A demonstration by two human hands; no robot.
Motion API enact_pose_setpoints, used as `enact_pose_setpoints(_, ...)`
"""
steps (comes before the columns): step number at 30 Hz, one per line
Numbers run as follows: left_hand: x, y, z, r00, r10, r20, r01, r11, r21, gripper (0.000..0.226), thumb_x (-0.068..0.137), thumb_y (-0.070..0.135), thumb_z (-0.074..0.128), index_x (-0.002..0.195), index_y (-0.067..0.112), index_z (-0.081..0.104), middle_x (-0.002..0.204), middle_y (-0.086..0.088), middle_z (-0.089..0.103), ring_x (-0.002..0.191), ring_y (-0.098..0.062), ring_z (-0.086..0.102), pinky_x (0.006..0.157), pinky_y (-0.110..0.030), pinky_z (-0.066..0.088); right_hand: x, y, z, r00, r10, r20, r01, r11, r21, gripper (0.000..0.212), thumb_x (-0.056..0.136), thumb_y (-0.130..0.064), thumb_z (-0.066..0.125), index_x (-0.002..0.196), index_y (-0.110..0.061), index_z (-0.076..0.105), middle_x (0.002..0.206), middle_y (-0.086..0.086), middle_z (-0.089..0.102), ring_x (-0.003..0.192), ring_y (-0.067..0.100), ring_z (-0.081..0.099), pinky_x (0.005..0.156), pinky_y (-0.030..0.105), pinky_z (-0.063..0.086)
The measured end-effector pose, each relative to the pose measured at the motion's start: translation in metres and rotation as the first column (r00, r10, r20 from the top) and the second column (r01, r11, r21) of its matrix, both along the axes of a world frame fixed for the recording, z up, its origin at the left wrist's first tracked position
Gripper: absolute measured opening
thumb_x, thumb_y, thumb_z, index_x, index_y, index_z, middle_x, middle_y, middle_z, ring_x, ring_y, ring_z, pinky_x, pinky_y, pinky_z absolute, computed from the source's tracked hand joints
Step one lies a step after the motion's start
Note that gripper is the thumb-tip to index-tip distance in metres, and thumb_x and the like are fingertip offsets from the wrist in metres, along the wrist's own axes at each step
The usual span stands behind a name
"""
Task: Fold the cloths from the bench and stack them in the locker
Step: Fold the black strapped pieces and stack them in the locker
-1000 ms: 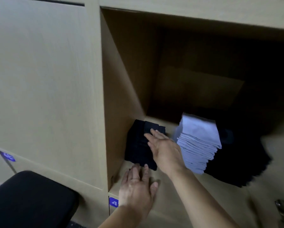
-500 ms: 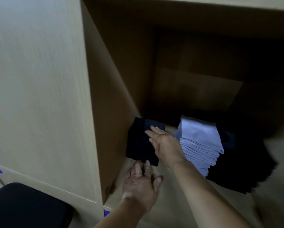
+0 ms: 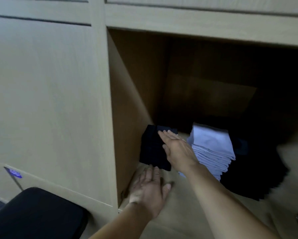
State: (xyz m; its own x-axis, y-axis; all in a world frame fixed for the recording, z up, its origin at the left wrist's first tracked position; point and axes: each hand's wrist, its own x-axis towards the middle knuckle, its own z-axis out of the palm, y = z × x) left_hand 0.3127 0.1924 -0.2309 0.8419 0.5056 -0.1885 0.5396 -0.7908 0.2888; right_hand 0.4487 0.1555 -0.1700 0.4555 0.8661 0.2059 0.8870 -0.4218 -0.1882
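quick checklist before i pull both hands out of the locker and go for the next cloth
1. Dark folded cloths lying on the locker floor by the left wall: ok.
2. Right hand flat on top of them, fingers straight, gripping nothing: ok.
3. Left hand flat on the floor, fingertips at their front edge, holding nothing: ok.
4. Gap to the pale blue stack: ok, bare floor shows between them.
5. Black stack on the right squared up: cannot tell, dark and blurred.
6. Cloths left on the bench: cannot tell, only its corner shows.
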Motion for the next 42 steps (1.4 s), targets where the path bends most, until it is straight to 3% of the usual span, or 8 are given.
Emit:
enact_pose_setpoints(2, -0.013, -0.005, 0.009, 0.999, -0.027, 0.040, 0.026, 1.000, 0.017, 0.110, 0.069, 0.080, -0.017, 0.157, 0.017, 0.003, 0.165, -0.007, -0.001, 0.151, -0.020, 0.001, 0.119, -0.030, 0.004, -0.010, -0.006, 0.009, 0.999, -0.014, 0.035, 0.014, 1.000, 0.002, 0.053, 0.103, -0.016, 0.037, 0.153, -0.020, 0.020, 0.159, -0.002, 0.024, 0.147, 0.009, 0.016, 0.120, 0.022, 0.005)
enact_pose_setpoints(3, -0.021, -0.008, 0.015, 0.997, -0.037, 0.065, 0.034, 0.999, 0.040, 0.110, 0.068, 0.080, -0.017, 0.157, 0.019, 0.006, 0.165, -0.006, 0.002, 0.151, -0.019, 0.003, 0.119, -0.028, 0.005, -0.017, -0.011, 0.015, 0.998, -0.023, 0.053, 0.023, 1.000, 0.005, 0.052, 0.103, -0.020, 0.038, 0.153, -0.020, 0.023, 0.158, -0.002, 0.028, 0.147, 0.009, 0.018, 0.119, 0.021, 0.004)
enact_pose_setpoints(8, -0.074, -0.020, 0.057, 0.990, -0.067, 0.127, 0.053, 0.992, 0.112, 0.062, 0.101, 0.055, 0.028, 0.154, 0.024, 0.020, 0.163, 0.000, 0.015, 0.148, -0.017, 0.015, 0.118, -0.028, 0.013, -0.068, -0.049, 0.049, 0.996, -0.025, 0.083, 0.033, 0.995, -0.097, 0.054, 0.100, -0.033, 0.045, 0.151, -0.025, 0.028, 0.153, -0.001, 0.038, 0.143, 0.014, 0.029, 0.114, 0.025, 0.016)
enact_pose_setpoints(13, -0.150, -0.035, 0.103, 0.981, 0.009, 0.196, -0.037, 0.990, 0.136, 0.057, 0.101, 0.048, 0.036, 0.152, 0.024, 0.025, 0.161, 0.003, 0.019, 0.148, -0.015, 0.018, 0.117, -0.031, 0.022, -0.139, -0.091, 0.085, 0.999, -0.034, 0.034, 0.037, 0.995, -0.094, 0.057, 0.098, -0.029, 0.047, 0.151, -0.025, 0.027, 0.155, -0.001, 0.033, 0.137, 0.021, 0.038, 0.105, 0.031, 0.034)
enact_pose_setpoints(22, -0.311, -0.065, 0.156, 0.938, 0.210, 0.277, -0.260, 0.952, 0.161, 0.059, 0.100, 0.047, 0.042, 0.153, 0.022, 0.027, 0.161, 0.000, 0.023, 0.147, -0.019, 0.022, 0.117, -0.036, 0.023, -0.294, -0.122, 0.112, 0.994, 0.112, 0.015, -0.113, 0.993, 0.027, 0.050, 0.095, -0.032, 0.052, 0.142, -0.024, 0.040, 0.144, -0.004, 0.048, 0.128, 0.019, 0.045, 0.102, 0.032, 0.033)
enact_pose_setpoints(29, -0.434, -0.074, 0.140, 0.893, 0.336, 0.300, -0.392, 0.908, 0.150, 0.057, 0.099, 0.045, 0.046, 0.149, 0.019, 0.035, 0.155, -0.002, 0.034, 0.141, -0.023, 0.032, 0.114, -0.038, 0.030, -0.398, -0.119, 0.101, 0.963, 0.270, 0.018, -0.271, 0.961, 0.059, 0.044, 0.093, -0.035, 0.055, 0.133, -0.019, 0.049, 0.134, -0.003, 0.057, 0.121, 0.023, 0.051, 0.098, 0.034, 0.037)
enact_pose_setpoints(33, -0.508, -0.075, 0.118, 0.856, 0.434, 0.279, -0.484, 0.863, 0.142, 0.057, 0.099, 0.044, 0.048, 0.148, 0.017, 0.038, 0.154, -0.004, 0.037, 0.142, -0.024, 0.032, 0.116, -0.038, 0.028, -0.451, -0.115, 0.078, 0.930, 0.366, -0.011, -0.366, 0.930, 0.026, 0.053, 0.094, -0.037, 0.054, 0.143, -0.022, 0.042, 0.143, -0.004, 0.050, 0.129, 0.019, 0.047, 0.103, 0.032, 0.033)
enact_pose_setpoints(42, -0.653, -0.091, 0.056, 0.693, 0.676, 0.249, -0.710, 0.701, 0.071, 0.057, 0.098, 0.042, 0.053, 0.146, 0.014, 0.042, 0.152, -0.004, 0.041, 0.140, -0.024, 0.035, 0.116, -0.036, 0.029, -0.552, -0.100, 0.021, 0.829, 0.543, -0.135, -0.555, 0.828, -0.075, 0.055, 0.097, -0.038, 0.052, 0.147, -0.023, 0.037, 0.146, -0.004, 0.047, 0.132, 0.017, 0.045, 0.107, 0.033, 0.031)
